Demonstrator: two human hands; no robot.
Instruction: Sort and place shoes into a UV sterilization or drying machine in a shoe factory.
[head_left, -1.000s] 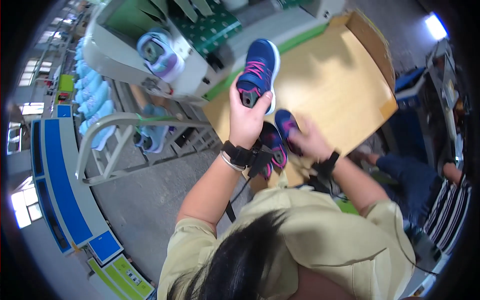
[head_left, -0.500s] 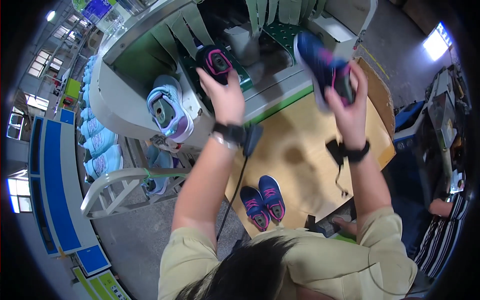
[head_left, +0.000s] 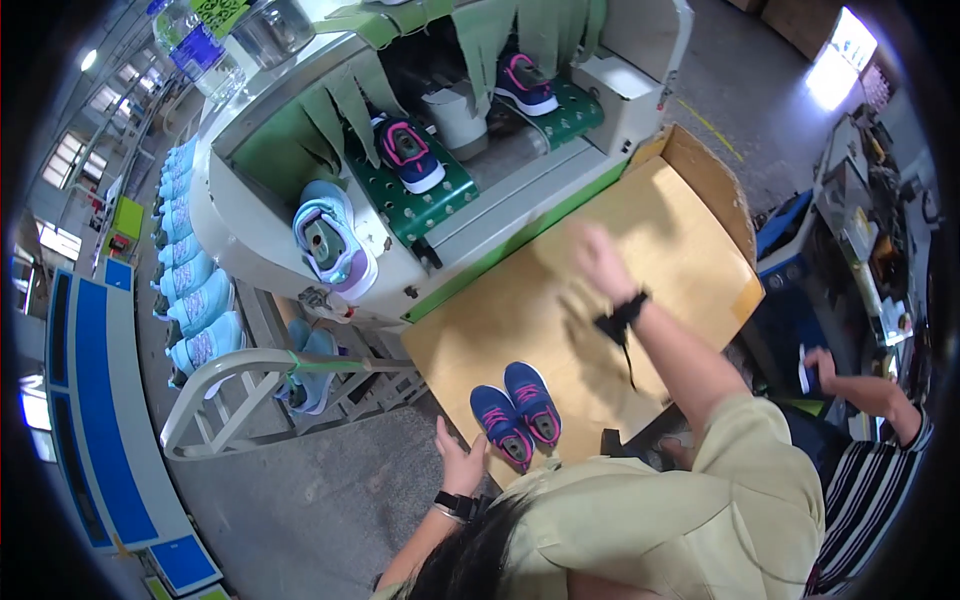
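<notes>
My left hand point(head_left: 460, 462) is open and empty, its fingers spread just left of a pair of navy sneakers at the near edge of the wooden tabletop point(head_left: 620, 330). The left sneaker point(head_left: 498, 420) and the right sneaker point(head_left: 533, 400) of that pair have pink laces and toes pointing away from me. Over the tabletop's middle is my right hand point(head_left: 600, 262), smeared by motion, with no shoe seen in it. Two more navy sneakers rest on the machine's green perforated plates: one sneaker point(head_left: 408, 154) on the left plate, another sneaker point(head_left: 526, 84) on the right plate.
Green strip curtains point(head_left: 475, 45) hang over the machine opening. A light-blue sneaker point(head_left: 330, 240) sits on its left ledge, beside a rack rail point(head_left: 215, 385) and several light-blue sneakers point(head_left: 205, 300). A bottle point(head_left: 195, 50) stands on top. At right, another person's hand point(head_left: 822, 365) shows.
The two navy sneakers I held are now released on the green plates. My left hand has come back toward the pair on the tabletop; my right hand has drawn back and left.
</notes>
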